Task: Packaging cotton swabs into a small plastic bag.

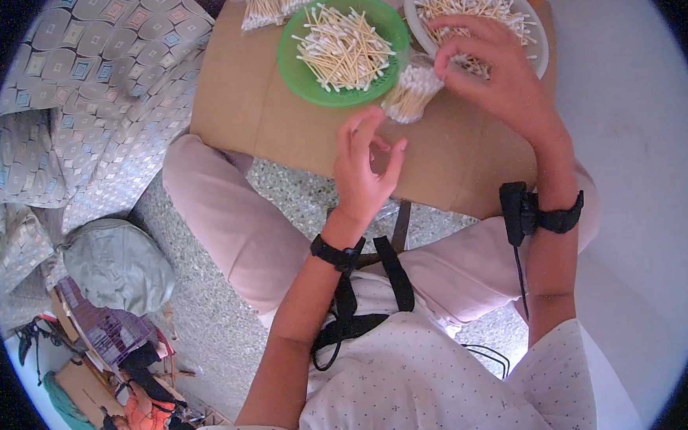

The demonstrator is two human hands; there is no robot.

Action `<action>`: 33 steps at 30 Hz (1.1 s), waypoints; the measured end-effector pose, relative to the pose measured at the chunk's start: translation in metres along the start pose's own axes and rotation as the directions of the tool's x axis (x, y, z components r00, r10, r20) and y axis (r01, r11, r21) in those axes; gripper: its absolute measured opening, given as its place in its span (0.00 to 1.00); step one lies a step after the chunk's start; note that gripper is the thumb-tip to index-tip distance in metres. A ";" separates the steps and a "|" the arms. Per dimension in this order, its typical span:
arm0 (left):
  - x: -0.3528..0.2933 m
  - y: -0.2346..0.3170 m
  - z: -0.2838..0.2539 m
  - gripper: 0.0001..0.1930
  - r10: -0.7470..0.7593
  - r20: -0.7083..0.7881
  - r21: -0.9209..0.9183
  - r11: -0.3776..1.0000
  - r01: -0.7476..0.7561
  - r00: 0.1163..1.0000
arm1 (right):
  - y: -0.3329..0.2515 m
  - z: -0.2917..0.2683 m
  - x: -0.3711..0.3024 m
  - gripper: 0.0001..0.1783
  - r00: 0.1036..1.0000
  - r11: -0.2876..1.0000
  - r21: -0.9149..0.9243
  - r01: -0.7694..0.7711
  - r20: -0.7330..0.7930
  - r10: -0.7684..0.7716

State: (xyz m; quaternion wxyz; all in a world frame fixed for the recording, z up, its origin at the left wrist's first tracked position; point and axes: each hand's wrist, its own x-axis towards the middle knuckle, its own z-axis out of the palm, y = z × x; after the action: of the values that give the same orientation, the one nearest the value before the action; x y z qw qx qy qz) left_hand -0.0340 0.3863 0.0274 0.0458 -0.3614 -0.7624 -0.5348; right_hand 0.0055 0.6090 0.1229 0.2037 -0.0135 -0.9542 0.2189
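Note:
A small clear bag of cotton swabs is between my hands, over the cardboard-covered table. My right hand is at its upper right end, thumb and forefinger pinched at the plastic. Just below the bag's lower left end is my left hand, with fingers bent and thumb spread away; nothing shows in its grasp. Whether its fingertips touch the bag I cannot tell. Behind it sits a green bowl heaped with loose cotton swabs. A white basket of more swabs stands at the far right, partly covered by my right hand.
Several filled swab bags lie at the table's far left. Brown cardboard covers the table over my knees. A white wall rises at the right. Patterned cloth and a grey-green sack are on the left; another person is at lower left.

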 end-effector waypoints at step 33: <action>0.005 0.004 0.003 0.09 0.066 0.063 0.163 0.984 -0.075 0.996 | 0.032 -0.011 -0.010 0.07 0.979 0.872 -0.449 -0.195 -0.145 0.144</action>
State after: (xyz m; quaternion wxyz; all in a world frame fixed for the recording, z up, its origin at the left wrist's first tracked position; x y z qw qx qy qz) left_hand -0.0341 0.3922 0.0310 0.0725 -0.3985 -0.7918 -0.4571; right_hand 0.0172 0.6416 0.1141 0.2254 -0.1570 -0.9615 0.0021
